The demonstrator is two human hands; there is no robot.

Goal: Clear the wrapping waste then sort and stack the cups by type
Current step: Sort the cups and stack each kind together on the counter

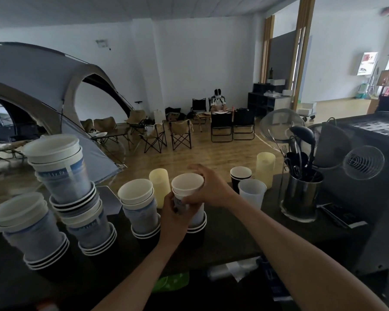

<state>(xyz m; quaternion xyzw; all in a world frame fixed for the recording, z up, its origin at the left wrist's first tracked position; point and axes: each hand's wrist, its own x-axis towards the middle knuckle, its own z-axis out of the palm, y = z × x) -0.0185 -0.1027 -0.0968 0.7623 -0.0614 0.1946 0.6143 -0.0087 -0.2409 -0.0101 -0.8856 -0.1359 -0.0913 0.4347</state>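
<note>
On the dark worktop (234, 232) right before you, both your hands were on the middle stack (197, 221). It was a mixed one, with black cups at the foot, translucent plastic cups above them and white paper cups on top. Your left hand (174, 213) was curled round the translucent part of that stack, gripping it low. Your right hand (211, 190) reached over from the far side and pinched the topmost white paper cup (187, 184) at its rim, fingers bent round it. I judged that you were drawing that cup out of the nest, so sorting was under way but far from finished.

More mixed stacks stood to the left. These were the corner stack (32, 230), the second stack (92, 227) with a tilted stack (61, 173) leaning on its top, and the fourth stack (139, 209) just beside your left hand. Each had the three types nested together, and none looked sorted.

To the right, a pair of black cups (240, 176) and a lone translucent cup (252, 193) stood apart. A pale yellow cup (160, 187) stood behind the stacks and a second yellow cup (265, 169) farther right, which looked like the start of piles by type.

Some clear film (231, 269) lay below the near edge of the worktop. It may have been wrapping waste not yet cleared, though the dim view left that uncertain.
</note>
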